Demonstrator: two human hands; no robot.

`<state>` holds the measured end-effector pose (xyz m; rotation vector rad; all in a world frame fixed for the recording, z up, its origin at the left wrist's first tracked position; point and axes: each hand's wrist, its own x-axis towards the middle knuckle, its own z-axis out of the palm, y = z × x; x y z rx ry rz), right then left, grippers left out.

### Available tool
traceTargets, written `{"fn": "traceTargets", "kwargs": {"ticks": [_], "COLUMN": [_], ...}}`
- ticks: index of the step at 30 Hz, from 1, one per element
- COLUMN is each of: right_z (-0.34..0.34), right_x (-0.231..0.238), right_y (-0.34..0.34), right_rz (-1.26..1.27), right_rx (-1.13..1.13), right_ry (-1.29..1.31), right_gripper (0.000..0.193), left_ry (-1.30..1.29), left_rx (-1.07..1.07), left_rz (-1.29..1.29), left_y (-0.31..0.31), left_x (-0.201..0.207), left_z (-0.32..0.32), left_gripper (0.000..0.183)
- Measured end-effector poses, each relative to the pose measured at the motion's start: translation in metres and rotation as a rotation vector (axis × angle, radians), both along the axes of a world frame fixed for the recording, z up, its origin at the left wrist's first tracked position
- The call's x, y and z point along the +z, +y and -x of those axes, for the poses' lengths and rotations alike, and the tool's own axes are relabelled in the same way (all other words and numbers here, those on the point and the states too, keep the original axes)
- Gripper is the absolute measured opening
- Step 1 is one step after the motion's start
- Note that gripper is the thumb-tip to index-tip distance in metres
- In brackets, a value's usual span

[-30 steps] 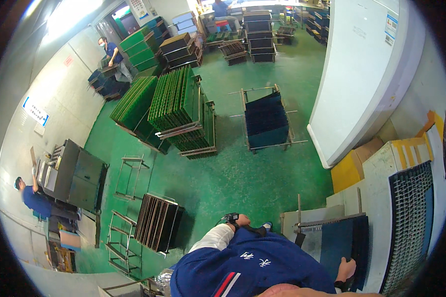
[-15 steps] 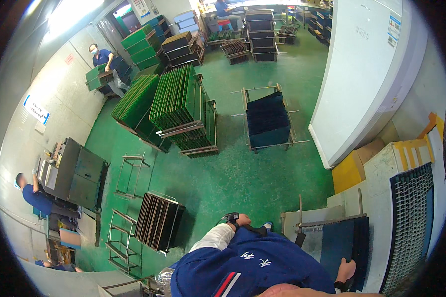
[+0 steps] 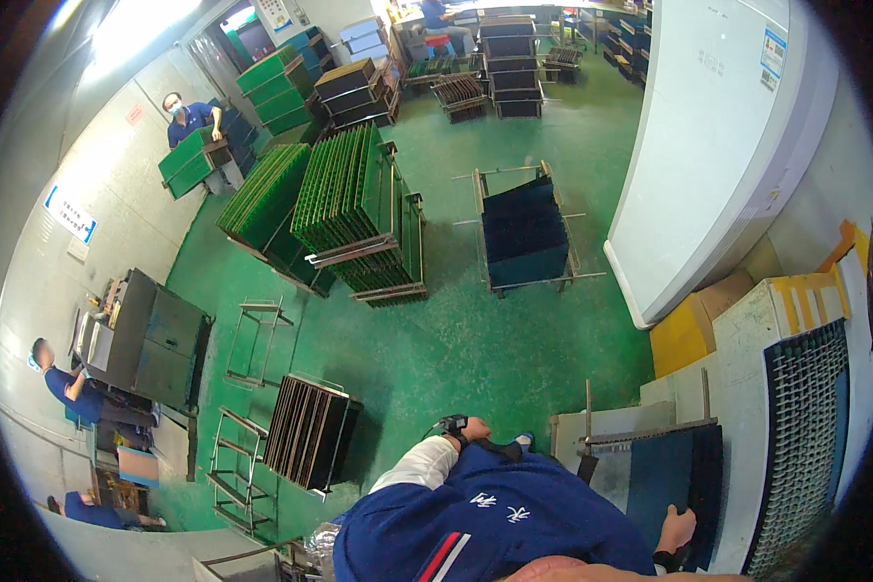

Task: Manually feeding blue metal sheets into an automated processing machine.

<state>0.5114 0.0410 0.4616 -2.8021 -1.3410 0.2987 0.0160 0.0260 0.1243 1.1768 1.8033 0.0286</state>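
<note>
At the lower right, my right hand (image 3: pixel 677 529) is closed on the edge of a dark blue panel (image 3: pixel 658 475). The panel is one of several packed together in a metal rack (image 3: pixel 647 434). My left hand (image 3: pixel 473 430) is beside my body, out in front of my blue shirt, with a dark device (image 3: pixel 451 424) strapped at the wrist. Its fingers are mostly turned out of sight, so what they do is hidden. A dark strap-like thing (image 3: pixel 502 450) shows next to it.
Racks of green-edged boards (image 3: pixel 349 204) stand ahead on the green floor (image 3: pixel 436 359). A rack of dark panels (image 3: pixel 526 233) is farther right, near a tall white cabinet (image 3: pixel 718 126). Brown panels (image 3: pixel 310 432) and metal frames (image 3: pixel 238 475) stand left. Co-workers are along the left wall.
The far-left co-worker has raised and tilted a green stack. Two people nearer along the left side have shifted their posture. My hands remain in nearly the same places.
</note>
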Motion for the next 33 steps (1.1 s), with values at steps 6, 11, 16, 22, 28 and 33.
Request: {"fn": "traceTargets", "kwargs": {"ticks": [6,11,16,22,28,33], "right_z": [0.001,-0.007,-0.006,-0.007,-0.006,-0.001], "right_x": [0.001,-0.008,-0.01,-0.011,-0.011,-0.004], "right_y": [-0.002,0.002,-0.001,-0.001,0.001,-0.004], "right_rz": [0.01,0.008,0.019,0.008,0.004,0.024], "right_rx": [-0.012,0.038,0.014,0.015,0.033,-0.014], "right_ry": [-0.042,-0.017,-0.057,-0.04,-0.052,-0.035], "right_gripper": [0.04,0.042,0.043,0.042,0.04,0.039], "left_ry": [-0.092,-0.041,-0.138,-0.075,-0.109,-0.083], "left_rx": [0.102,-0.254,0.038,0.062,0.087,-0.307], "left_rz": [-0.012,-0.186,0.004,0.038,0.021,-0.184], "left_y": [0.0,-0.008,-0.001,-0.004,-0.009,0.0], "left_x": [0.007,-0.034,-0.015,-0.02,-0.03,0.017], "left_z": [-0.003,0.01,0.002,0.004,0.008,0.004], "left_gripper": [0.021,0.017,0.018,0.02,0.024,0.024]}}
